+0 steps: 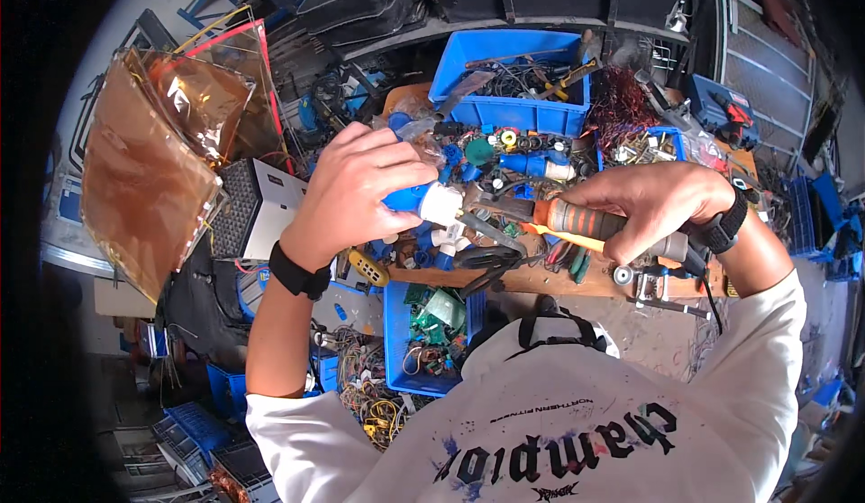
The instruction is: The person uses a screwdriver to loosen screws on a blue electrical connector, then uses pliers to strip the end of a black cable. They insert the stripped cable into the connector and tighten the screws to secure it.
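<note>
My left hand (pixel 365 183) is closed around a blue-and-white round industrial plug (pixel 431 202), its white end turned toward the right. My right hand (pixel 656 204) grips a hand tool with a grey-and-orange barrel (pixel 584 220); I cannot make out its exact kind. A metal part at the tool's front end lies close to the plug's white end; whether they touch I cannot tell. Under both hands, the wooden bench (pixel 532 280) carries a jumble of loose parts. Another blue-and-white connector (pixel 533 166) lies just beyond the tool.
At the back stands a blue bin (pixel 559 117) of tools and cables. Below the bench edge, another blue bin (pixel 393 323) holds green circuit boards, beside tangled wires (pixel 383 417). Brown translucent sheets (pixel 135 170) rise on the left. A metal clamp-like piece (pixel 651 289) sits at the right edge.
</note>
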Demonstrator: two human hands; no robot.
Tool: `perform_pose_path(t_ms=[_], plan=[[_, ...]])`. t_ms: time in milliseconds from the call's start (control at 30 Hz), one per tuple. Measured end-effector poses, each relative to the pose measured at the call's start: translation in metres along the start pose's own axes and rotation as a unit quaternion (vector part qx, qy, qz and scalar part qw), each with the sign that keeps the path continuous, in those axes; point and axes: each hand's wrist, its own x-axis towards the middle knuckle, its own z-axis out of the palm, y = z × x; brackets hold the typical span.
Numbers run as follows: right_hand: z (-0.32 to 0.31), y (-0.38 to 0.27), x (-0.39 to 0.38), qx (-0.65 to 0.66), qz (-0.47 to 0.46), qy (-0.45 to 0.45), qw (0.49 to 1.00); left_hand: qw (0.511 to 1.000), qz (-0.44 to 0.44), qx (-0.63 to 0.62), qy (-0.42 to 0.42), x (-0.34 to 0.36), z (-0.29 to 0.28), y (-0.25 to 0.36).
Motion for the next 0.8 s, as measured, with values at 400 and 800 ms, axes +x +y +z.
perform_pose_path(t_ms=[400, 800], plan=[[0.006, -0.012, -0.004, -0.153, -0.007, 0.053, 0.987, 0.998, -0.058, -0.020, -0.019, 0.000, 0.011, 0.003], [0.016, 0.001, -0.003, -0.195, -0.046, 0.111, 0.973, 0.997, -0.075, -0.005, -0.016, -0.002, 0.015, 0.005]])
